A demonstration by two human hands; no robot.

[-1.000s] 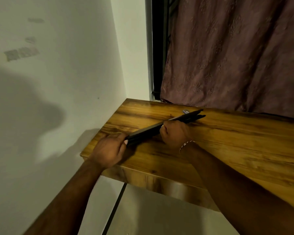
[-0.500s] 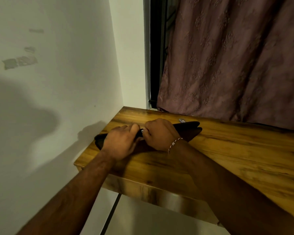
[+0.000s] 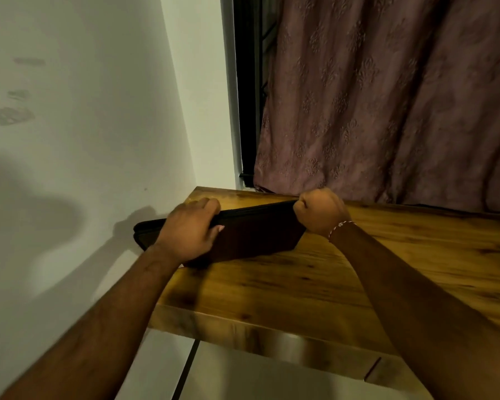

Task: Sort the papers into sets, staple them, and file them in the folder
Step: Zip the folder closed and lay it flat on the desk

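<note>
The left hand (image 3: 188, 229) and right hand (image 3: 321, 212) are clamped on the top edge of the dark, flat rectangular folder (image 3: 257, 235), which is propped on the brown wooden tabletop (image 3: 300, 284); it is judged stiff, light, best gripped by edges

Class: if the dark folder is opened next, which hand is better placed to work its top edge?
Probably the right hand: it is clenched at the upper right corner of the folder, while the left hand grips the top edge, steadying it on the table.
</note>
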